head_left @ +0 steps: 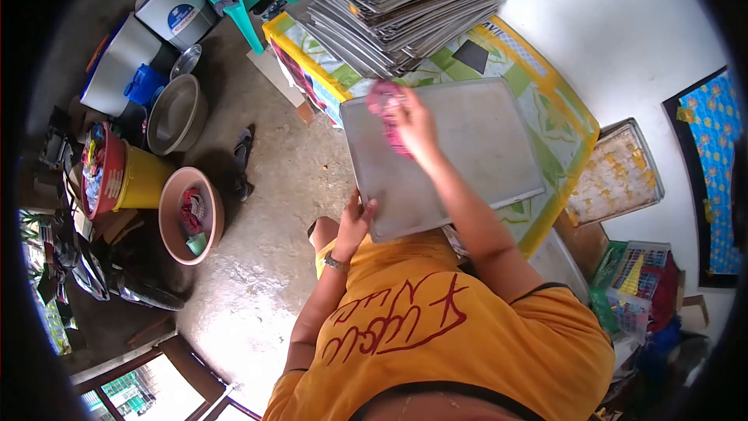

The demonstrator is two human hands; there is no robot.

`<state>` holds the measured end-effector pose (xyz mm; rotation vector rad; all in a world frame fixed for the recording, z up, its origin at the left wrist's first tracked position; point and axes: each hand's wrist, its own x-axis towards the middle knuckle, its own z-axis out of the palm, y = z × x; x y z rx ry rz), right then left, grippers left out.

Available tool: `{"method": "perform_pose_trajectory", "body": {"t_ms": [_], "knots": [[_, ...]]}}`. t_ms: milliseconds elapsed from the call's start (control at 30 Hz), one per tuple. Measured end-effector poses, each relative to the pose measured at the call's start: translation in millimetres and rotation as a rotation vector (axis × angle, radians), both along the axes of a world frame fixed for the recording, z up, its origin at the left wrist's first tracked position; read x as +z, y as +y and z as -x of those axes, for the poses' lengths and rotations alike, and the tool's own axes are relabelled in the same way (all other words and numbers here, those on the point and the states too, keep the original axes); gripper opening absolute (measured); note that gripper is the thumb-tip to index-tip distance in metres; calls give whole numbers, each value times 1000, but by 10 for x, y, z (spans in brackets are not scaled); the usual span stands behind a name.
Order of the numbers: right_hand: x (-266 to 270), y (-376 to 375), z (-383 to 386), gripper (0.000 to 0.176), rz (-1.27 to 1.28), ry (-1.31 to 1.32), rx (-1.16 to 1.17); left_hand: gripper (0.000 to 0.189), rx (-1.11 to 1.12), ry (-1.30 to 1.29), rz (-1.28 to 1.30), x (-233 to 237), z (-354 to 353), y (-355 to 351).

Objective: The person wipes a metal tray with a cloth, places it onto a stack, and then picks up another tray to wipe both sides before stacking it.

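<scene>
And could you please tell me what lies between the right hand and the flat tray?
The head view shows a pink cloth between the right hand and the flat tray.

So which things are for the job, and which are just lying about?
For the job:
pink cloth, in the right hand
flat tray, held by the left hand
covered table, under the tray
tray stack, probably

Seemingly just lying about:
green chair
yellow bucket
grey basin

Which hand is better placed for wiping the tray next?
Probably the right hand: it holds the pink cloth over the grey tray, while the left hand grips its edge.
</scene>
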<state>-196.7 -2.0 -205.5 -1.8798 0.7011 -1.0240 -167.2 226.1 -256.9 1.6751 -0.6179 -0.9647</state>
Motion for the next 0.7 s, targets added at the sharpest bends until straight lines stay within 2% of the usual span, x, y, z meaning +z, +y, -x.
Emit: {"method": "perform_pose_trajectory", "body": {"t_ms": [67, 167, 267, 333, 400, 433, 467, 533, 567, 600, 667, 700], "knots": [[70, -229, 349, 44, -40, 384, -153, 64, 72, -53, 145, -416, -18, -51], [-546, -452, 495, 47, 449, 714, -386, 59, 159, -26, 182, -572, 2, -124], [-789, -434, 329, 49, 543, 665, -430, 53, 90, 34, 191, -437, -36, -116], [-686, -441, 109, 48, 462, 678, -309, 48, 40, 16, -12, 141, -16, -130], [-675, -373, -131, 49, 429, 662, -145, 45, 15, 16, -152, 360, -14, -140], [-691, -249, -248, 45, 490, 588, -119, 44, 19, 25, -182, 379, -17, -151], [-703, -89, -370, 42, 552, 514, -93, 44, 23, 35, -210, 387, -19, -151], [-586, 331, -544, 38, 503, 374, 114, 44, 29, 5, -217, 196, -49, -138], [-425, 570, -588, 35, 306, 347, 311, 44, 23, -8, -219, 42, -54, -136], [-310, 803, -637, 33, 106, 314, 496, 44, 10, -67, -80, -122, -51, -134], [-646, 1206, -850, 32, -221, 124, 565, 42, -40, -212, 122, -391, -70, -112], [-559, 1296, -770, 30, -138, 82, 533, 40, -75, -302, -24, -266, -61, -85]]}}
